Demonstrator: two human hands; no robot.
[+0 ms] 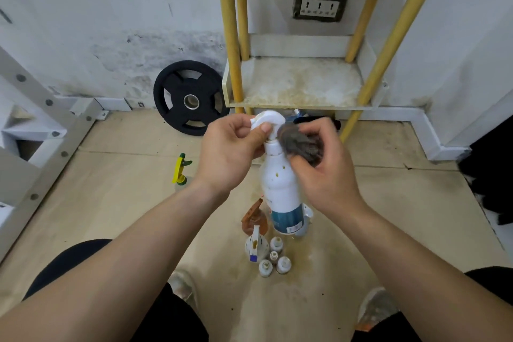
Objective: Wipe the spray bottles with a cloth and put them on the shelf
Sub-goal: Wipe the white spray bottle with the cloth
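Note:
A white spray bottle (280, 186) with a blue label and brown specks hangs in the air in front of me. My left hand (230, 153) grips its white trigger head. My right hand (322, 166) holds a bunched grey cloth (301, 143) against the bottle's neck. On the floor below stand an orange-headed spray bottle (254, 216), a white one (255, 247) and several small white bottles (274, 258). A yellow-and-green spray bottle (180, 169) stands further left. The stained shelf (299, 83) with yellow posts is straight ahead.
A black weight plate (190, 97) leans on the wall left of the shelf. A white metal frame (41, 130) runs along the left. A dark object (488, 169) sits at the right edge. My knees and shoes (374, 308) are at the bottom.

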